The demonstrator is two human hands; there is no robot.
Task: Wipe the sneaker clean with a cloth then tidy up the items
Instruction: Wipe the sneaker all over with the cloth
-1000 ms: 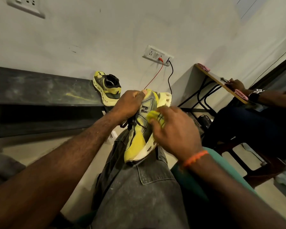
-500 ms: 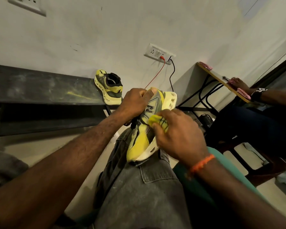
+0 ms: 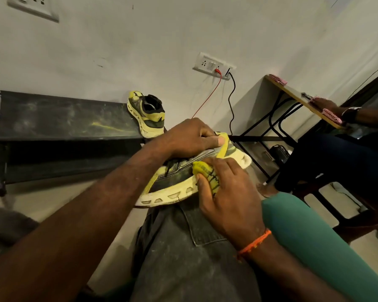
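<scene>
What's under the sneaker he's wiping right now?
The sneaker rests on the person's thigh in grey jeans. Its outsole is hidden. The right hand presses the yellow cloth against its side.

This looks like a plain room in a home or a small shared workspace; which of the two, I cannot tell. The walls (image 3: 162, 29) are bare and pale, with a switchboard (image 3: 214, 66) at the centre and another socket plate (image 3: 34, 6) at the upper left. A red cable (image 3: 207, 94) and a black cable (image 3: 231, 99) hang from the central board. At the left stands a dark, dusty bench (image 3: 59, 118). At the right a small wooden desk (image 3: 301, 99) on black metal legs stands against the wall, and a second person (image 3: 336, 158) sits at it.
</scene>
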